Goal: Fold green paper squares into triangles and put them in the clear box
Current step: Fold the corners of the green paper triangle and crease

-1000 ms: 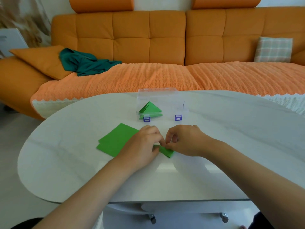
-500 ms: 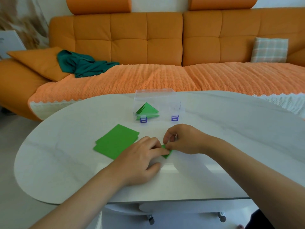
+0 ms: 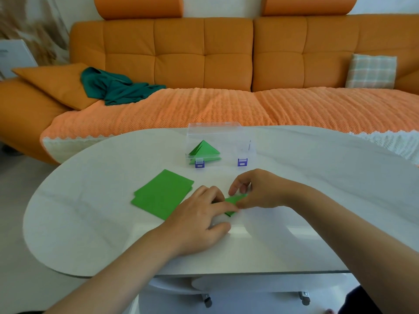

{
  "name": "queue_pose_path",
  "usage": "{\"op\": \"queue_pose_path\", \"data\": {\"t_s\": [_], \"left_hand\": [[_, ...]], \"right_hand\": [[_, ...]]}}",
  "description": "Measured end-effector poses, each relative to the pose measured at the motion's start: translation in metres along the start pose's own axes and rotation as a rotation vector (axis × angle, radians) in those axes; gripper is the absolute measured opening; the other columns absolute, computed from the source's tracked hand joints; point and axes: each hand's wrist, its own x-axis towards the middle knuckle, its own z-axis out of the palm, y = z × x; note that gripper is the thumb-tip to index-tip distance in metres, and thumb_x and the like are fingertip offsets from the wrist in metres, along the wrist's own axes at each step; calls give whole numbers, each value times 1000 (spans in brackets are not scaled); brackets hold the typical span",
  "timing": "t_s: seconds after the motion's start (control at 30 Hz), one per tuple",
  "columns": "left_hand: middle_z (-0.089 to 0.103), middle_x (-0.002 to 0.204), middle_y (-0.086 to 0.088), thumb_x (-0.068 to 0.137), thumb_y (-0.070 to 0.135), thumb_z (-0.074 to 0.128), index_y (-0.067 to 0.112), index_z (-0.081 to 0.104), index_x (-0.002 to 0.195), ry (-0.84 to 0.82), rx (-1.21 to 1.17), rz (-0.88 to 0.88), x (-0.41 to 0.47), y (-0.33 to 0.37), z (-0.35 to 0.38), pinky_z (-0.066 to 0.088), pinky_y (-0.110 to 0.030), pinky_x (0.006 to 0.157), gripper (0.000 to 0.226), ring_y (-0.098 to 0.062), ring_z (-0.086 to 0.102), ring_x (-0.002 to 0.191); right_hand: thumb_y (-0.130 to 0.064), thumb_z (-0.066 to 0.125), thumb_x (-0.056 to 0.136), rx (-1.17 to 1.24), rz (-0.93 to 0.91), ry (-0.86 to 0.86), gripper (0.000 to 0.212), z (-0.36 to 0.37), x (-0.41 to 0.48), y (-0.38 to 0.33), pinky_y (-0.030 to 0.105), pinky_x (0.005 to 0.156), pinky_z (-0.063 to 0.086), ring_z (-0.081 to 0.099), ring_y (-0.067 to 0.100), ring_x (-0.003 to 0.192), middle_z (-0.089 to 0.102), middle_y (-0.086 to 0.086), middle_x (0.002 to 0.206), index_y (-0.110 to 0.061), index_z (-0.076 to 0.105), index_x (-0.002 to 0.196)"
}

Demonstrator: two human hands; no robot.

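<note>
Compared with one second ago, the left hand [image 3: 199, 219] has drawn back toward the person and flattened; it no longer pinches beside the right hand [image 3: 258, 191]. Left hand: palm down, fingers [image 3: 223, 208] extended to the right and lying straight across the green paper piece [image 3: 234, 198], pressing it against the table [image 3: 90, 211]. Right hand: fingers curled, gripping the right end of the same piece, with the index finger arched above it. The two hands are close together and meet over the paper. The green paper piece lies on the table directly between and beneath the hands; only a narrow strip and one lower corner show, so the fold shape cannot be determined. Just beside the left hand, on its left, sits the stack of green squares [image 3: 162, 193], flat on the table, its sheets slightly offset; the back of the hand covers its near right corner. Beyond the hands, apart from both, stands the clear box [image 3: 226, 137], with two purple latches [image 3: 199, 164] on its near side. Folded triangles [image 3: 205, 150] rest in its left portion. Behind the table runs an orange sofa [image 3: 204, 53] with a ribbed orange cover [image 3: 226, 107] on the seat. A teal cloth [image 3: 113, 87] lies crumpled at the left, and a plaid cushion [image 3: 370, 71] leans at the right.
</note>
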Motion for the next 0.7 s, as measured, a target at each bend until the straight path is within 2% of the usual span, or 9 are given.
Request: {"op": "queue_pose_path", "data": {"t_s": [0.27,0.43,0.7], "left_hand": [[39,110,17,90,50,47,44,50,130,-4,86,9,0,4,1,44,-34,91,41,-6,35,106],[38,110,17,89,51,45,43,50,127,-5,111,6,0,4,1,45,-34,90,39,-7,35,106],[39,113,17,87,58,42,42,49,128,-3,108,-2,-1,8,3,41,-29,94,44,-7,34,109]], "right_hand": [[-33,85,73,15,34,-24,27,-4,4,0,16,65,41,51,6,74,56,-8,90,-34,72,97],[-17,81,75,108,80,18,19,-9,8,7,9,58,40,53,3,66,60,-10,77,-28,75,89],[-5,70,80,157,128,30,25,-15,8,13,12,62,43,55,5,68,62,-8,75,-30,75,84]]}}
